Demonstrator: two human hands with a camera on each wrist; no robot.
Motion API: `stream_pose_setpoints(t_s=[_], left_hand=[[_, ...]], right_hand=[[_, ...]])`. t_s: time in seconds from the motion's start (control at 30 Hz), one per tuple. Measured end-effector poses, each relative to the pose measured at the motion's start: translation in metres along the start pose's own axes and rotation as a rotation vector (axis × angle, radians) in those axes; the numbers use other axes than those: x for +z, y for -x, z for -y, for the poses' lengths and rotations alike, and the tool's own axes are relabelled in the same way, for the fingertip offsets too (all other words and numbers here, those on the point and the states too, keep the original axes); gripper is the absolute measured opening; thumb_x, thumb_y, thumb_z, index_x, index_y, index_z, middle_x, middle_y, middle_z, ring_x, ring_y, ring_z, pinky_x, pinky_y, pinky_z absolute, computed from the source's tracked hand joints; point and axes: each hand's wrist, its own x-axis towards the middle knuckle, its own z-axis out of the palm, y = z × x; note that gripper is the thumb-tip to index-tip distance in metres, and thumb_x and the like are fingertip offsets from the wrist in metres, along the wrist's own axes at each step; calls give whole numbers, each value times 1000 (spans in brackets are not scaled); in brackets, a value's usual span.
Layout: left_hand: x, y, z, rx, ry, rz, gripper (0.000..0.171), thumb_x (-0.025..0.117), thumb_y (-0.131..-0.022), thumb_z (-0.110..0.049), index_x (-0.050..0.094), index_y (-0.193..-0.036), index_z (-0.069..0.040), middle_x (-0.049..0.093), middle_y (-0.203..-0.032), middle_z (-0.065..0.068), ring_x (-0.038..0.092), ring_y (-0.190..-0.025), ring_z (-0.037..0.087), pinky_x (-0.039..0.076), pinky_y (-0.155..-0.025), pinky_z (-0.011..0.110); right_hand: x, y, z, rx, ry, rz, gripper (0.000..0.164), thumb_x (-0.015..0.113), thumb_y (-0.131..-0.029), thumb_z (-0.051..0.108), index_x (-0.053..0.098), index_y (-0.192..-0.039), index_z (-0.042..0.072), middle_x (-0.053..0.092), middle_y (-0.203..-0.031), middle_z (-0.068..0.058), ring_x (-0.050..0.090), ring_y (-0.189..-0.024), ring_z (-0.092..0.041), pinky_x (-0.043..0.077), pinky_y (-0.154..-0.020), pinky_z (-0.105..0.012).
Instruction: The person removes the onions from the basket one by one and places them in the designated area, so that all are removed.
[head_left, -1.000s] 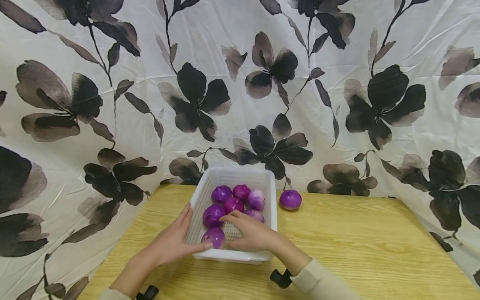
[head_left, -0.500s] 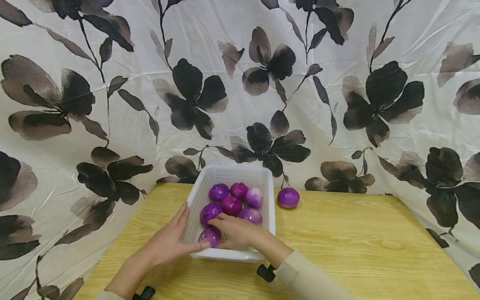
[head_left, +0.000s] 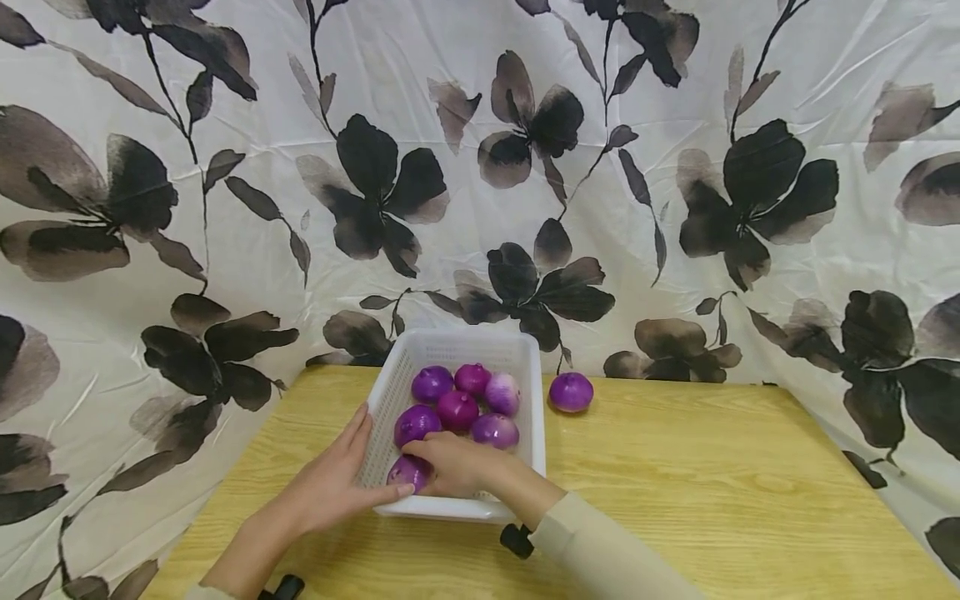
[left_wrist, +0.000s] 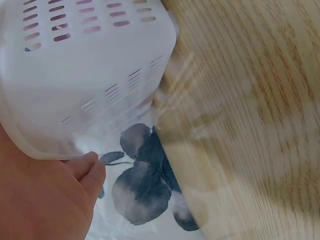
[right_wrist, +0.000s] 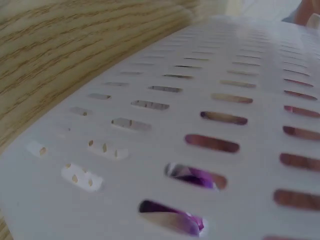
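Note:
A white perforated plastic basket (head_left: 457,510) stands on the table, holding several purple onions (head_left: 457,410). My left hand (head_left: 326,490) grips its near left corner, thumb over the rim and fingers along the outer side. In the left wrist view, fingertips (left_wrist: 90,167) show below the basket rim (left_wrist: 47,154). My right hand (head_left: 467,467) reaches in over the near right part of the basket. Its fingers and thumb close around the right side of the nearest onion (head_left: 405,472); part of that grasp is hidden. The right wrist view shows mostly the slotted basket wall (right_wrist: 165,125).
One more purple onion (head_left: 572,392) sits outside the basket, right of its far right corner. The wood-grain table (head_left: 712,483) extends to the right. A flower-printed cloth (head_left: 637,200) hangs behind and at the sides.
My right hand has moved left and down inside the basket to the nearest onion. The left hand stays on the corner. The whole scene shifts slightly left as the head view turns.

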Motion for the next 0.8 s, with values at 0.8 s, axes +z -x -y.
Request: stream_pose_setpoints(t_s=[0.8], left_hand=[[-2, -2, -1, -14, -9, 19, 131, 66, -79, -80, 9, -161, 5, 2, -170, 23, 27, -147, 52, 34, -113, 67]], right_hand=[[-12, 12, -4, -74, -72, -117, 66, 80, -91, 32, 55, -147, 9, 63, -138, -4, 60, -115, -9, 50, -95, -17]])
